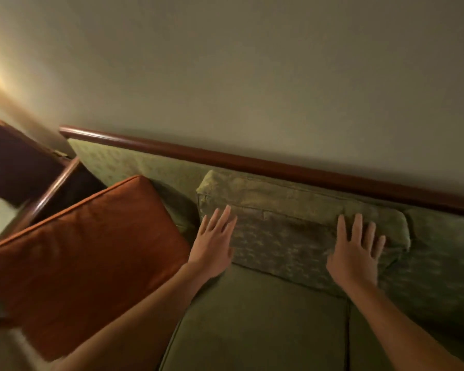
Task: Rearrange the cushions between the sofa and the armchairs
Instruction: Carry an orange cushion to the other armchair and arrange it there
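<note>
A green patterned cushion (292, 236) leans upright against the sofa's green backrest (134, 164). My left hand (214, 242) lies flat and open against the cushion's left edge. My right hand (355, 253) presses flat on its right part, fingers spread. Neither hand grips anything. An orange-brown cushion (86, 253) lies tilted on the sofa's left end, just left of my left forearm. The green seat cushions (252, 322) spread out below the hands.
A dark wooden rail (252, 163) caps the sofa back along a plain wall. At the far left stands a wooden armrest (51, 194) and beyond it a dark armchair (16, 162). Bright lamp light glows at the upper left.
</note>
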Motion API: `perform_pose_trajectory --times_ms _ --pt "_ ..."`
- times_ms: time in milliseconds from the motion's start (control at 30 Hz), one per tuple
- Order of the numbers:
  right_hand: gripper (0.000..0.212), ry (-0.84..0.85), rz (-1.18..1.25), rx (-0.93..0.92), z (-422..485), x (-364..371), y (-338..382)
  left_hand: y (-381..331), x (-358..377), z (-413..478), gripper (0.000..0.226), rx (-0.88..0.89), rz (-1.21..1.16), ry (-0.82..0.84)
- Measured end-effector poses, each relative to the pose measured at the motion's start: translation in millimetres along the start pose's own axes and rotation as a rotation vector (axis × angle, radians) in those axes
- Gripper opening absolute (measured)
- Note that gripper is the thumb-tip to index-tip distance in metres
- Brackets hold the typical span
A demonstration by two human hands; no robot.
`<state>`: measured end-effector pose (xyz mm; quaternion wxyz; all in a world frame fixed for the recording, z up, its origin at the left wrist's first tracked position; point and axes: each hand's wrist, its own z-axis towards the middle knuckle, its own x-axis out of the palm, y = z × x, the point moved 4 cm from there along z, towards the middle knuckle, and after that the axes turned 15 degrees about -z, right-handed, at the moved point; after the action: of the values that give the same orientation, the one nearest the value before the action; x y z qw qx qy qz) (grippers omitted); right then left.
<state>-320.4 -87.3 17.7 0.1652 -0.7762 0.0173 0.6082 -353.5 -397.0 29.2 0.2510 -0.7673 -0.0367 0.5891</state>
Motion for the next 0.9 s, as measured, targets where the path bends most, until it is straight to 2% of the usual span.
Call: perform_pose_trajectory --times_ms 67,167,233,333,600,733,900 --pt "0.104 0.02 -0.008 -0.059 -44.1 16.7 9.1 1.6 5.6 -51.2 0.079 -0.095 -0.073 0.014" --pt "0.103 0.306 -0.02 -0.182 -108.4 47.1 23.8 4.9 12.8 -128.4 0.08 -0.226 -0.111 0.093" --pt "0.1 0.38 -0.044 -0.288 -137.1 50.2 37.0 6.2 10.0 -173.5 0.081 -0.308 -0.147 0.08" --pt "0.095 0.331 -0.109 -0.487 -163.5 30.8 64.0 3.2 0.8 -229.0 0.08 -0.39 -0.194 0.037" --pt "0.088 0.11 -0.029 -0.753 -211.0 -62.0 184.6 49.1 -63.4 -326.3 0.074 -0.547 -0.212 -0.141" --pt "0.086 0.035 0.007 -0.835 -241.2 -94.3 258.6 100.4 -93.0 -369.0 0.078 -0.611 -0.231 -0.217" --pt "0.094 0.058 0.002 -0.867 -270.4 -123.2 355.3 172.5 -126.4 -408.9 0.077 -0.599 -0.212 -0.191"
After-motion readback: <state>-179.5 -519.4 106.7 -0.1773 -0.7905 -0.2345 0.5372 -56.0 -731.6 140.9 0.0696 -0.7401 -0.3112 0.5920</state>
